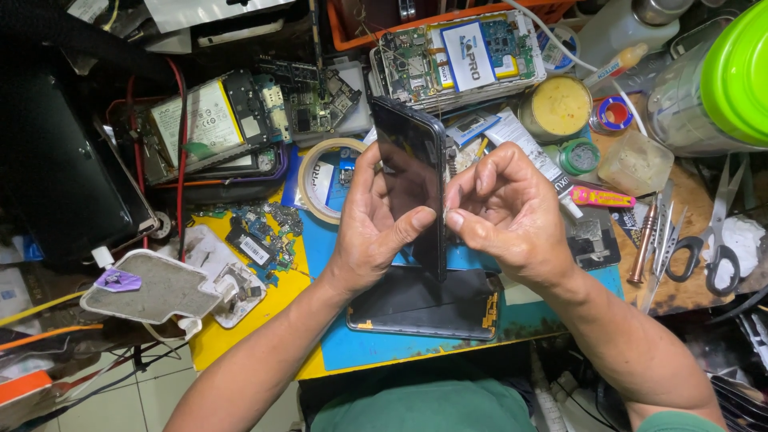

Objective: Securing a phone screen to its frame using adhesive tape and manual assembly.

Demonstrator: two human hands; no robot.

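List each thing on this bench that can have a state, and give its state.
black phone: upright on edge, gripped by left hand, right hand picking at its edge
black panel: flat on blue mat
scissors: closed
tape roll: lying flat
yellow tin: lid off

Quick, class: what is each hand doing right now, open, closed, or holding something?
Left hand: closed on the black phone, held upright on edge.
Right hand: fingertips pinched at the phone's edge; whether they hold anything small cannot be told.
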